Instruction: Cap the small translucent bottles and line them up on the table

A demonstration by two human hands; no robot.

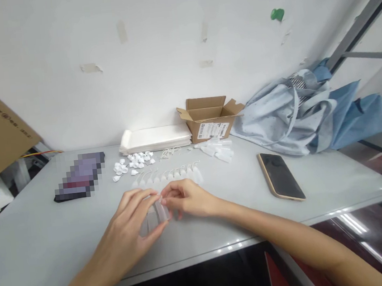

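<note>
Tubes [162, 211], translucent, between left hand [127, 224] and right hand [190, 198], above near side of table [229, 182].
Held lengthwise in half-curled left thumb and fingers; right fingertips drawn together at upper ends, exact grip hidden. Just beyond, row of corded tubes [163, 178]; farther back, white caps [140, 158] and open cardboard box [209, 125].

Whitish tubes [162, 211], white caps [140, 158], grey table [232, 188], brown box [194, 128]
</note>
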